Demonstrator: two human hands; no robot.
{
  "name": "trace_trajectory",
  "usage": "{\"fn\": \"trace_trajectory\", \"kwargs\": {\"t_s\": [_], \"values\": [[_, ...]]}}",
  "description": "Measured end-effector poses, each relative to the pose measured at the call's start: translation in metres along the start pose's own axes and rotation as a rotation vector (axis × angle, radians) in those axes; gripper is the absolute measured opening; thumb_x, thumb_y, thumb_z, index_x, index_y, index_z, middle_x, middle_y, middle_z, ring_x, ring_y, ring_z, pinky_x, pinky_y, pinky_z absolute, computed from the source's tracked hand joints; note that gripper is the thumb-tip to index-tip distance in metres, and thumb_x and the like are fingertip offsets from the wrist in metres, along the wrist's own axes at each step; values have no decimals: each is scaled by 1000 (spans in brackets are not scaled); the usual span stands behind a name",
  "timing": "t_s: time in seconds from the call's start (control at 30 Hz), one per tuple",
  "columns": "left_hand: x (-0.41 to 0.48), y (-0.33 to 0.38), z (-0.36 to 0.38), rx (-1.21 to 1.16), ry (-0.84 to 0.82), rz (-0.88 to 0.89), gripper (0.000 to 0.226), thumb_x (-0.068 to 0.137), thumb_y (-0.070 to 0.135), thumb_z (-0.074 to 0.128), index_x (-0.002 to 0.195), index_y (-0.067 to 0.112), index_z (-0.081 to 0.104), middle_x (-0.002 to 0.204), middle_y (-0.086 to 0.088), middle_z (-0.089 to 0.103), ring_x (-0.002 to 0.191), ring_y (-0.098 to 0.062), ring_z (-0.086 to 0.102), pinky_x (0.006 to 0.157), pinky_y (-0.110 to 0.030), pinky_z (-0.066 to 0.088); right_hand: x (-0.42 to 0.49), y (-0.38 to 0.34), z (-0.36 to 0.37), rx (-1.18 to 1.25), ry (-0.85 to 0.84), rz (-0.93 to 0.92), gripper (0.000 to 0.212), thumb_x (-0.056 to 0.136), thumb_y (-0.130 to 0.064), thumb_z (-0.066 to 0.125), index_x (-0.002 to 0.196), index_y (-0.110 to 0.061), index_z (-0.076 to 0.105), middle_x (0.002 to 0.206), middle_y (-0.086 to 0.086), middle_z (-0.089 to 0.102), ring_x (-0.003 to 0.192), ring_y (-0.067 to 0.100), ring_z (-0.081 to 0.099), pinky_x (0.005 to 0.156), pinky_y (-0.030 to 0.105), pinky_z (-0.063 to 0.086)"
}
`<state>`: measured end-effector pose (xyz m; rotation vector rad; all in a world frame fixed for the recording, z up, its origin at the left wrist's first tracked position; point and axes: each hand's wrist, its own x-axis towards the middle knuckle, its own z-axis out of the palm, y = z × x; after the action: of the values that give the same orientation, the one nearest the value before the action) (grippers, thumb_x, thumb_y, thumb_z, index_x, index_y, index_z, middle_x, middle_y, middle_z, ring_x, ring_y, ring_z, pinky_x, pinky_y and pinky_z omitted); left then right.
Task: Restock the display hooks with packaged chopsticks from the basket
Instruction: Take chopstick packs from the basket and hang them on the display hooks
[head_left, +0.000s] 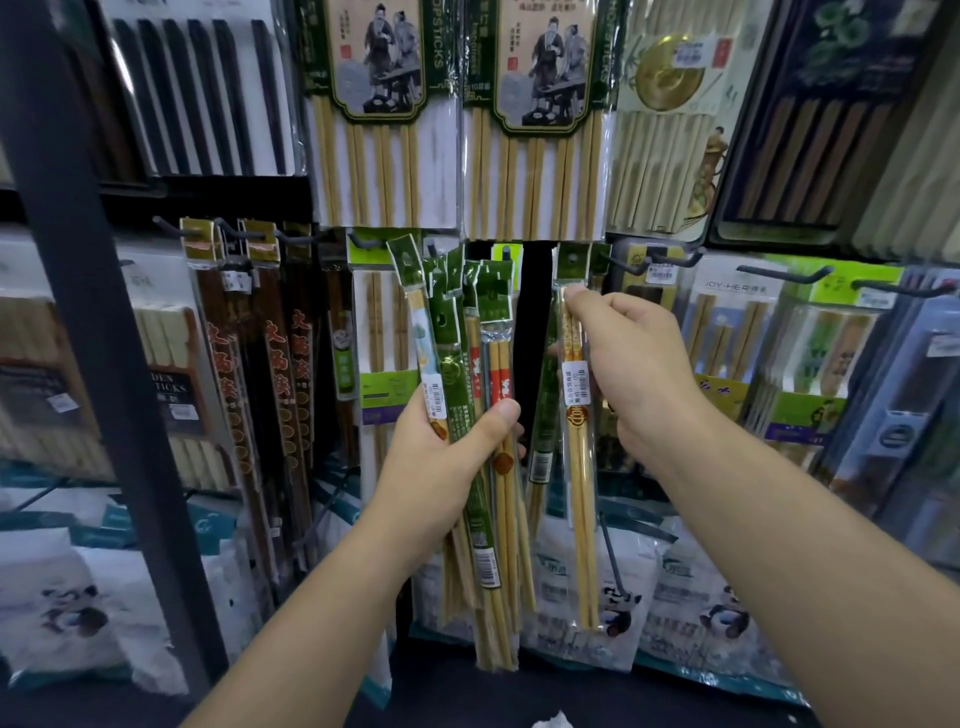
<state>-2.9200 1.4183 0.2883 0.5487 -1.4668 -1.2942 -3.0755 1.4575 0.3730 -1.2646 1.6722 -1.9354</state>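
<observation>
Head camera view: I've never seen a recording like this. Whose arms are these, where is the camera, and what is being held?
There is no machine here. A person wears one camera on the head, looking forward and down, so you see their own two bare arms. The left hand grips a bundle of narrow chopstick packs with green tops. The right hand pinches a single pack in its fingers, held up near the display hooks. I cannot tell whether it hangs on one. Behind is a shop wall of hanging chopstick packs. The basket is not in view.
</observation>
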Motion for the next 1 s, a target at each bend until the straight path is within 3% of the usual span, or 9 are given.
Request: {"fn": "trace_trajectory", "kwargs": {"t_s": [0.13,0.23,0.33,0.37,0.5,0.57,0.77,0.87,1.0], "values": [[7,6,0,-15,7,18,45,79,44,75,113,16,65,94,0,80,84,-16,78,69,-23,61,0,-2,2,19,6,-20,42,97,-37,63,83,2,62,73,7,59,95,37,69,90,45,55],[12,12,1,-63,12,25,37,85,37,76,113,15,65,94,-3,80,82,-18,78,66,-22,60,3,-1,3,-19,14,-27,33,98,-35,62,74,-12,65,61,-3,62,86,29,73,77,41,55],[14,16,3,-87,1,24,43,81,40,77,114,14,66,95,-4,80,84,-20,78,68,-25,61,6,-2,2,-31,26,-27,38,98,-36,62,78,-4,63,68,14,64,67,13,71,71,35,52],[15,17,4,-89,3,22,43,81,40,77,113,14,67,95,-3,80,84,-19,78,67,-25,61,6,-4,2,-30,29,-28,40,98,-38,62,78,-2,61,71,19,61,65,14,70,72,36,51],[14,12,5,-89,-5,12,25,91,27,76,112,16,67,95,0,80,83,-15,78,67,-21,60,9,-7,-1,-18,36,-28,43,98,-41,61,79,-3,59,73,12,51,74,35,61,74,38,49],[11,10,6,-104,1,4,29,88,30,77,112,17,67,94,1,80,83,-14,78,66,-20,60,9,-7,-2,-26,25,-25,49,99,-42,60,82,4,56,74,11,50,75,32,58,78,42,51],[8,6,7,-119,5,13,47,80,43,78,115,15,66,96,-6,80,86,-21,78,69,-24,61,9,-9,0,-45,1,-51,55,99,-43,60,82,9,52,74,12,47,81,45,62,83,43,52],[9,3,5,-74,15,24,43,82,47,82,114,21,68,101,-1,80,92,-18,78,75,-26,62,9,-9,1,-51,9,-61,56,98,-42,60,82,11,51,75,11,47,72,37,57,92,53,52],[9,2,6,-55,10,28,36,77,55,78,107,38,70,103,4,80,97,-14,77,81,-32,61,10,-10,0,-43,20,-85,56,99,-41,60,83,12,50,74,11,47,72,26,53,90,47,53]]}}
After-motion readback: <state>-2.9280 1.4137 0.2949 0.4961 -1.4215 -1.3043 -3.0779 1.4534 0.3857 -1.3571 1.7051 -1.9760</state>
